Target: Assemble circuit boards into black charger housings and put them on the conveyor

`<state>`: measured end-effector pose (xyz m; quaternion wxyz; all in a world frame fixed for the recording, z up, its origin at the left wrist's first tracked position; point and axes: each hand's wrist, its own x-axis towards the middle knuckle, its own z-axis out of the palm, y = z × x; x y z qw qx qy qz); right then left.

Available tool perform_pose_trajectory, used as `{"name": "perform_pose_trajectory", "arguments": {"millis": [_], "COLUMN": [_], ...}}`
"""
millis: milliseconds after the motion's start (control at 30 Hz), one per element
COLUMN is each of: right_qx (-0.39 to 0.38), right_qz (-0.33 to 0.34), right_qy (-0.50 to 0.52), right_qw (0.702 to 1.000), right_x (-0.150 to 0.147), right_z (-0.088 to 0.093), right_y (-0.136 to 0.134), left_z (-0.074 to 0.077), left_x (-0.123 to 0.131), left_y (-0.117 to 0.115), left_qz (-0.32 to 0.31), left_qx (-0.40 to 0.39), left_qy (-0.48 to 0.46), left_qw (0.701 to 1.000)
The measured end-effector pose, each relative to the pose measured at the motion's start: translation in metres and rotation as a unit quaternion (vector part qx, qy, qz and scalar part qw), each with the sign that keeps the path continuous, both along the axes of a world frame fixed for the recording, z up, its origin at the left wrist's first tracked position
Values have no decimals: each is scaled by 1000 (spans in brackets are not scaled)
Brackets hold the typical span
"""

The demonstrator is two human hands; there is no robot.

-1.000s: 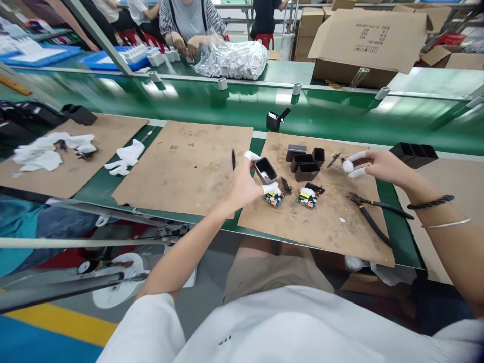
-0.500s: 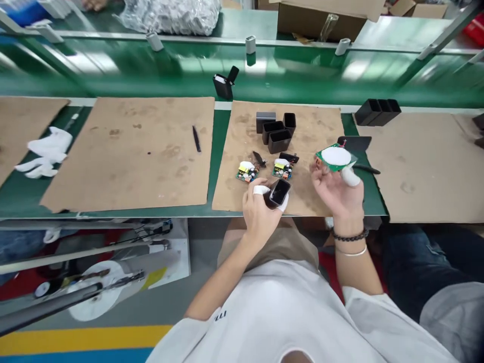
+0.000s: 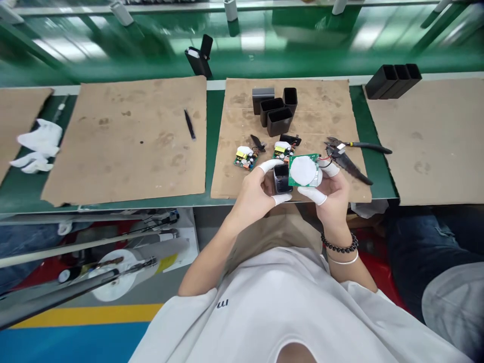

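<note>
While the left hand [image 3: 257,194] grips a small black plastic housing [image 3: 281,178] at frame centre, the right hand [image 3: 329,194] clasps a green circuit board with a white round disc [image 3: 303,171] touching it.

The housing [image 3: 282,179] was black. The circuit board [image 3: 303,171] was green with a white round patch. The finger cots [image 3: 270,165] were white. The cardboard mat [image 3: 321,111] was plain brown with darker stains. The conveyor belt [image 3: 264,55] was glossy green. The bracelet [image 3: 339,246] was black-beaded.
</note>
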<state>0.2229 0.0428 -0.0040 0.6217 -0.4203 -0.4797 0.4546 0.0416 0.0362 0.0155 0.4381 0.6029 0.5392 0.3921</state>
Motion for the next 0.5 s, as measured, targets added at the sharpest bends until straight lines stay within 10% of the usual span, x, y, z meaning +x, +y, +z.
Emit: {"name": "perform_pose_trajectory", "arguments": {"millis": [233, 500], "right_qx": [173, 197], "right_qz": [42, 25], "right_qy": [-184, -243], "right_qw": [967, 950], "right_x": [12, 17], "right_z": [25, 44], "right_y": [-20, -23], "left_z": [23, 37], "left_x": [2, 3], "left_y": [-13, -15], "left_qz": [7, -20], "left_qx": [83, 132], "left_qy": [-9, -34], "left_qw": [996, 991]}}
